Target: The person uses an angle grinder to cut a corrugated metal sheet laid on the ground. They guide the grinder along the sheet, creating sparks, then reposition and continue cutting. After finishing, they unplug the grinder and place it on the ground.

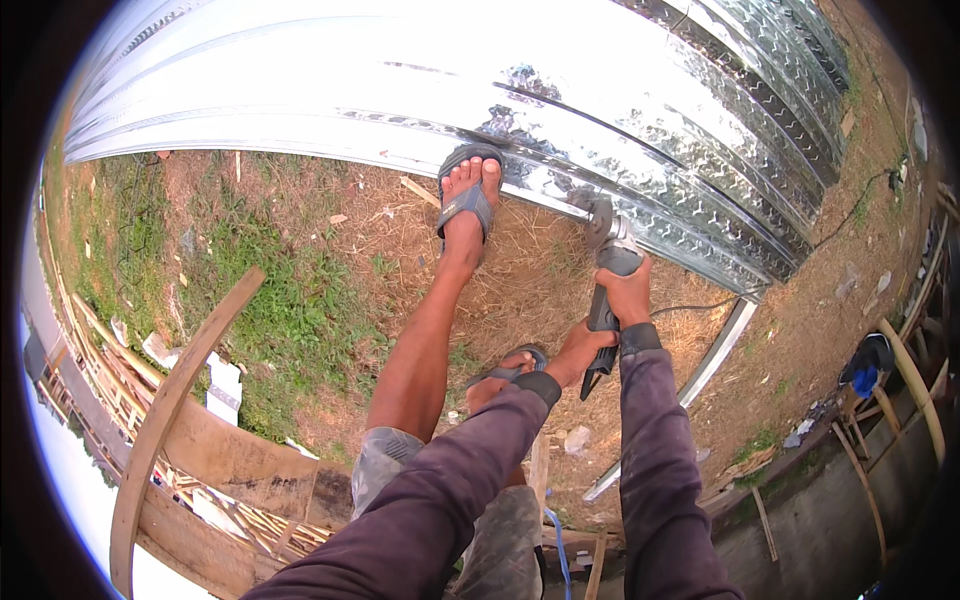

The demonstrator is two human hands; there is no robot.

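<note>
An angle grinder (603, 312) with a dark body and a silver head is held in both my hands. My left hand (578, 352) is closed around the rear of its body. Farther forward, my right hand (628, 292) wraps the body just behind the head. The grinder's disc (600, 222) is at the near edge of a shiny ribbed metal sheet (560, 130); whether it cuts into the edge cannot be made out. My sandalled left foot (463, 200) presses on the sheet's edge, left of the grinder.
A power cord (690, 305) trails right from the grinder. A pale metal strip (725, 345) lies on the dry grass at right. Wooden planks (235, 460) stand at lower left, near white scraps (224, 390). A concrete ditch with sticks (820, 500) runs at lower right.
</note>
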